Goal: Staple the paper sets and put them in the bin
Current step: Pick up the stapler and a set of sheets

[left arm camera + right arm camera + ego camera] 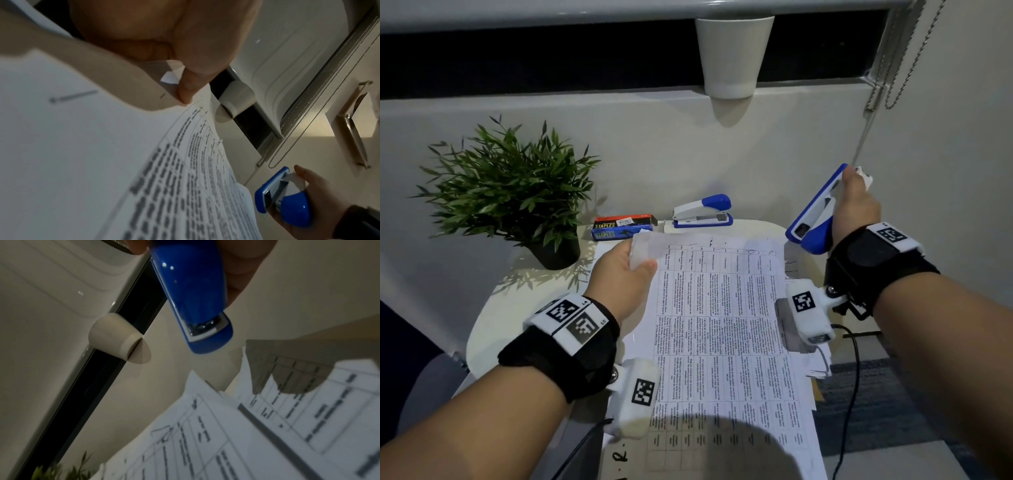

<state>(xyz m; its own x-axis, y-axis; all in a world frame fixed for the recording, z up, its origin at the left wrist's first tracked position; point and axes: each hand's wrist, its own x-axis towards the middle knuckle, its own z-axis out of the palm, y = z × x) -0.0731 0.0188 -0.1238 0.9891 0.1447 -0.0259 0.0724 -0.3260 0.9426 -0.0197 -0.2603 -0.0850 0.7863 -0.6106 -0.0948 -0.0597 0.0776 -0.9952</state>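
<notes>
A set of printed papers (722, 325) covered in table text lies over the small white table (493, 329). My left hand (625, 274) pinches its far left corner, thumb on top; the pinched corner (164, 84) shows close up in the left wrist view. My right hand (854, 205) grips a blue and white stapler (815, 212), raised in the air to the right of the papers with its mouth pointing down and left. This stapler (193, 293) fills the right wrist view, above the papers (236, 434). It also shows as the stapler (283, 198) in the left wrist view.
A second blue and white stapler (703, 212) and a box of staples (623, 226) sit at the table's far edge. A potted plant (517, 195) stands at the far left. A white cup-shaped holder (732, 54) hangs on the wall. More papers (808, 342) lie underneath at right.
</notes>
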